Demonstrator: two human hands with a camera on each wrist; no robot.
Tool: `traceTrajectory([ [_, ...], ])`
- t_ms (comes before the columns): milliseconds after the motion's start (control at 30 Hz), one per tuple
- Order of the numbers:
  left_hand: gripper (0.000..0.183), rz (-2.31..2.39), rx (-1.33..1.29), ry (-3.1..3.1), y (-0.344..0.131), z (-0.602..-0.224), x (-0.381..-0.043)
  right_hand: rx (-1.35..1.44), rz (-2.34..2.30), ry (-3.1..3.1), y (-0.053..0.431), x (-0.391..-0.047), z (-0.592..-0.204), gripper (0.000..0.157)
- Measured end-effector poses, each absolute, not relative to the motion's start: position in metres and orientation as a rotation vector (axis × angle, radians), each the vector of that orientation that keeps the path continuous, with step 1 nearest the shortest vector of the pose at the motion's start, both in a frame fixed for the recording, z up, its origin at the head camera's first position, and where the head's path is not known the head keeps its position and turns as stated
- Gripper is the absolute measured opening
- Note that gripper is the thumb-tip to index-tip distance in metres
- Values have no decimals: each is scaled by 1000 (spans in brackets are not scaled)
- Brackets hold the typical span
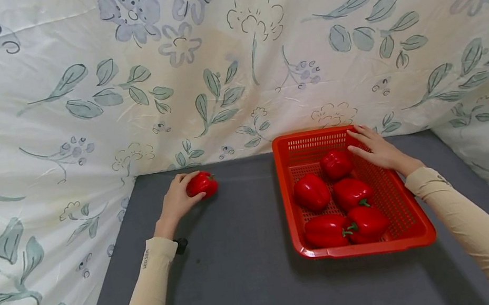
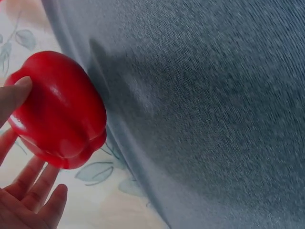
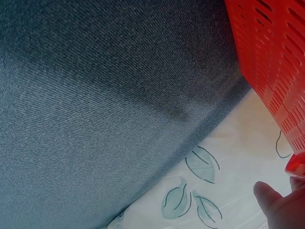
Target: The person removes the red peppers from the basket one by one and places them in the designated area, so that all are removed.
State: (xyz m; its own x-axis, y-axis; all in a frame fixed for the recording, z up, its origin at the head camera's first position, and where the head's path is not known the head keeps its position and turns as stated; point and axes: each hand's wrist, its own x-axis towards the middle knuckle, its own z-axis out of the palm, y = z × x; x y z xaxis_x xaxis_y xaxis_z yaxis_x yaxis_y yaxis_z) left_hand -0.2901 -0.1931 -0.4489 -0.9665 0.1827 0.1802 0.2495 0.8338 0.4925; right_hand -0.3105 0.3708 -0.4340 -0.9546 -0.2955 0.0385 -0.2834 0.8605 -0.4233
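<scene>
My left hand (image 1: 181, 194) grips a red bell pepper (image 1: 202, 185) near the back left of the grey table. In the left wrist view the thumb lies on one side of the pepper (image 2: 62, 109), with fingers (image 2: 35, 183) beneath and beside it. A red plastic basket (image 1: 286, 199) with slotted walls stands right of the middle. Several red bell peppers (image 1: 311, 192) lie inside, some showing green stems. Over the basket's back right rim rests my right hand (image 1: 381, 151), its fingers fairly straight. The right wrist view catches only part of this hand (image 3: 286, 207) beside the basket wall (image 3: 271, 62).
Grey cloth covers the table (image 1: 242, 291), its back edge meeting a white floral sheet (image 1: 218, 44). That sheet (image 1: 0, 159) also hangs along the left and right sides. A stretch of grey cloth lies between the left hand and the basket.
</scene>
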Motion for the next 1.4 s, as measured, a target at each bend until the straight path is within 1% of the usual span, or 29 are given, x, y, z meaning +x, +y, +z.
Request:
traceTrajectory([
  [600,62,-701,-304,-2906,-209,-455,-287,-490,-712,3013,369,-311,-434,68],
  [1400,57,-700,-287,-2929,-205,-448,-294,-476,-711,3007,368,-312,-433,68],
])
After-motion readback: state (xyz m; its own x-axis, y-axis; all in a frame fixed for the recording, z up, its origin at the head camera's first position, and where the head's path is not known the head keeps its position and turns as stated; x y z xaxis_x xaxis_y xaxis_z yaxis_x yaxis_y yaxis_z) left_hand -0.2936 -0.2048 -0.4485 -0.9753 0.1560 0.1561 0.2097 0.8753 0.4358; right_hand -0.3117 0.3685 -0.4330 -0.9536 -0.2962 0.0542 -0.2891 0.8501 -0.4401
